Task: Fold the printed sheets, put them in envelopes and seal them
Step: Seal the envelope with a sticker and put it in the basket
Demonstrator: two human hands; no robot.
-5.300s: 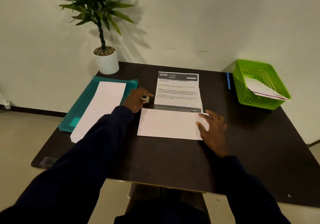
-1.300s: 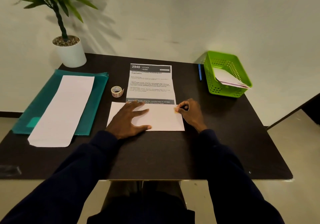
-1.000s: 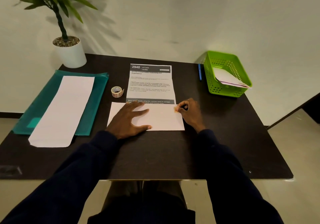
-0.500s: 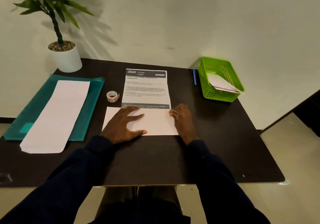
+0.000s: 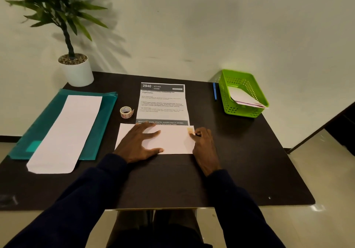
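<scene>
Pressing flat with spread fingers, the left hand pins a white envelope near the table's front edge. The right hand, fingers curled, touches a small sticker at the envelope's far right corner. The printed sheet lies just behind.

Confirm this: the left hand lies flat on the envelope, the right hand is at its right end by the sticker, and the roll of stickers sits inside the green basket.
Not quite. The left hand lies flat on the envelope and the right hand is by the sticker, but the roll of stickers stands on the table, left of the printed sheet, far from the green basket. The head view shows it.
</scene>
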